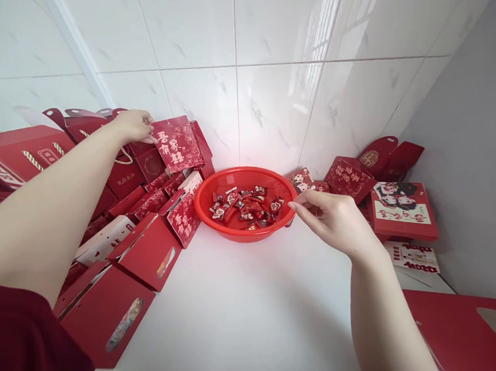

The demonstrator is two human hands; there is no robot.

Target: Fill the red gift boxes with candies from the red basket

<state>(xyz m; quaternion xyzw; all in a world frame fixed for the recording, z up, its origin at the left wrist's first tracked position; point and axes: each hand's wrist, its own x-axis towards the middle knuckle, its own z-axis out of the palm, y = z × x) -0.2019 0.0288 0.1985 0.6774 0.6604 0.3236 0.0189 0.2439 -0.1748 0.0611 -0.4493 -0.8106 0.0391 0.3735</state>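
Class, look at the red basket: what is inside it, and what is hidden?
Wrapped candies, mostly red, lie heaped in the basket. They cover part of its bottom, so that part, and any pieces buried beneath others, cannot be seen.

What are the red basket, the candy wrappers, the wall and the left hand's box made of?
Red basket: likely plastic; smooth, slightly shiny, with tiny holes.
Candy wrappers: perhaps thin plastic film; they glint.
Wall: glossy tiles, maybe ceramic; straight joints and bright reflections show.
Left hand's box: probably smooth printed card, judging by its thin, flat panels.
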